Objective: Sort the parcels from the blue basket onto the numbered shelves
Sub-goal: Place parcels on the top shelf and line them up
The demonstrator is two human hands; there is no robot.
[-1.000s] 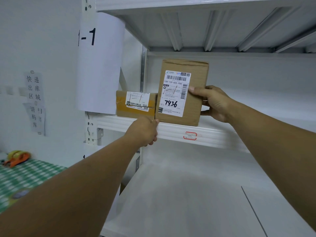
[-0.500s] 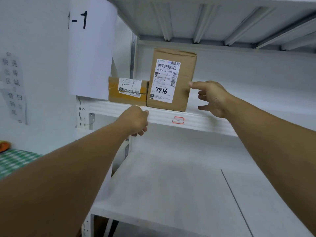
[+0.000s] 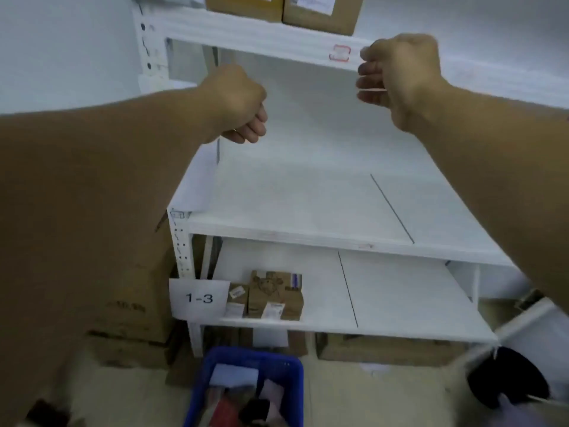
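Two brown cardboard parcels (image 3: 320, 12) stand side by side on the upper shelf (image 3: 252, 35), cut off by the top of the view. My left hand (image 3: 238, 103) hangs below that shelf's front edge with fingers curled and nothing in it. My right hand (image 3: 397, 78) is level with the shelf edge, fingers loosely bent, holding nothing. The blue basket (image 3: 249, 389) sits on the floor at the bottom centre with several parcels inside. A few small brown boxes (image 3: 271, 297) rest on the low shelf beside a paper label reading 1-3 (image 3: 199, 298).
The white middle shelf (image 3: 308, 195) stretches across the centre. Large cardboard cartons (image 3: 132, 318) stand on the floor left of the rack, and another carton (image 3: 385, 349) lies under the lowest shelf. A dark object (image 3: 505, 380) sits on the floor at lower right.
Both hands have come away from the upright parcel, which stays on the upper shelf. The view has tilted sharply downward, bringing the lower shelves and blue basket into sight.
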